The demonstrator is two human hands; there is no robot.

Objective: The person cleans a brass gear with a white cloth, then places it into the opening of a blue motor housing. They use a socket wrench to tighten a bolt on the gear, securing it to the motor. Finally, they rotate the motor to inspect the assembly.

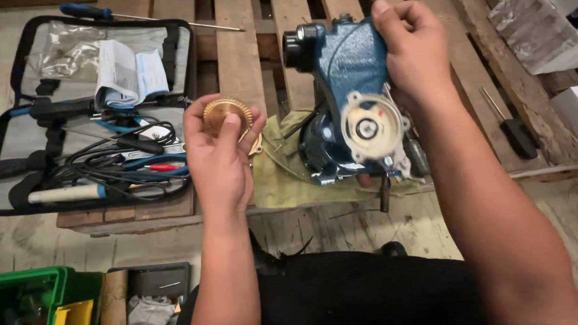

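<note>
Currently, left hand (220,160), frame centre-left, fingers pinched round a brass toothed disc (226,115). Right hand (414,49), upper centre, grips top of blue pump body (349,83) resting on a cloth (283,175) atop wooden pallet (237,55). Open tool case (19,133) at left.

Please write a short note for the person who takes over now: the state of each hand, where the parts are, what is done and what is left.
Left hand: holds the brass toothed wheel, lifted clear of the pump.
Right hand: grips the top of the blue pump, which stands tilted on a green cloth on the wooden pallet.
Done: the wheel is out; the pump's round white face is exposed.
Left: the wheel is not set down or refitted.
Open tool case lies left; a screwdriver lies right.
</note>
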